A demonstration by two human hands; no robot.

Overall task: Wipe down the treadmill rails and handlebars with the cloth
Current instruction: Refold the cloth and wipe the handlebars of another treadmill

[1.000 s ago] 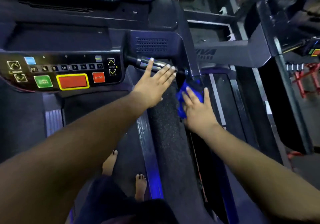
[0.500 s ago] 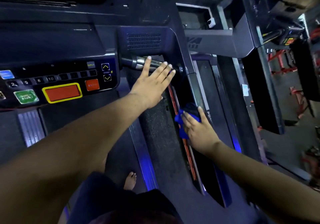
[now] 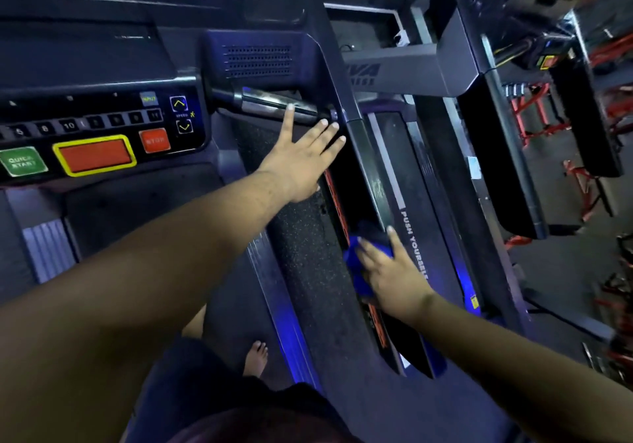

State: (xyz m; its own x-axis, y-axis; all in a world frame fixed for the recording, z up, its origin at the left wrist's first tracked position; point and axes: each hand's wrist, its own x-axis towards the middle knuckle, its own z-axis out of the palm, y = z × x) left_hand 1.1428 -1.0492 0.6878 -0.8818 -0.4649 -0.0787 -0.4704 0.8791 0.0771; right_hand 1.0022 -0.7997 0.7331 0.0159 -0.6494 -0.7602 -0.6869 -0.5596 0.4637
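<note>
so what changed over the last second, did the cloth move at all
The right hand slid the cloth down the rail toward the person, away from the rail's top end by the handlebar. It pressed the cloth flat throughout, and nothing was taken hold of or let go. The left hand stayed put, its straight fingers reaching to the handlebar.

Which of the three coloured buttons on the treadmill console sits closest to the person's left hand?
The small red STOP button, the rightmost of the three; the yellow-framed orange button and green QUICK START button lie farther from the left hand.
</note>
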